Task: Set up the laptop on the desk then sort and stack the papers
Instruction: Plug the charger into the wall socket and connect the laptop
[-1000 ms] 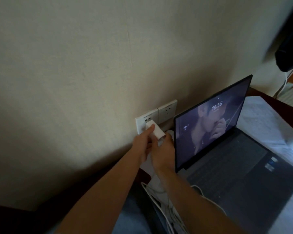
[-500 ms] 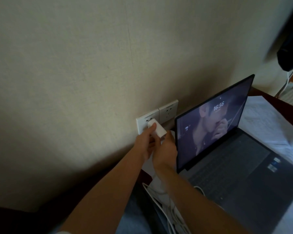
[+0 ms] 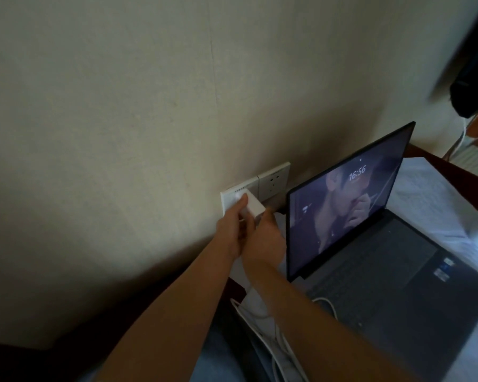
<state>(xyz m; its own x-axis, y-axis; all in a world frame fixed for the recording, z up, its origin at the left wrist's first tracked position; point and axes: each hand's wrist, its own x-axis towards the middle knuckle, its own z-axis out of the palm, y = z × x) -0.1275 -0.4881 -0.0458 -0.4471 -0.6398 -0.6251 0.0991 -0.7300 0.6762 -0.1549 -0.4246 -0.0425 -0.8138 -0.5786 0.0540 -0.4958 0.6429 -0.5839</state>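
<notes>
Head view: both hands unchanged since earlier frame, left hand (image 3: pixel 232 230) and right hand (image 3: pixel 265 238) gripping white charger (image 3: pixel 253 206) at wall socket (image 3: pixel 233 197); laptop (image 3: pixel 370 244) just beside at 3 o'clock, bare wall at 12.

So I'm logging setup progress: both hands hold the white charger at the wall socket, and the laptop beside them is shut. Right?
Not quite: the laptop is open, its screen lit, as the head view shows. Both hands, left and right, do hold the charger at the socket.

Only readable text: "16:56" clock on the laptop screen (image 3: pixel 342 205). Palm-rest stickers (image 3: pixel 444 270) too blurred to read.
</notes>
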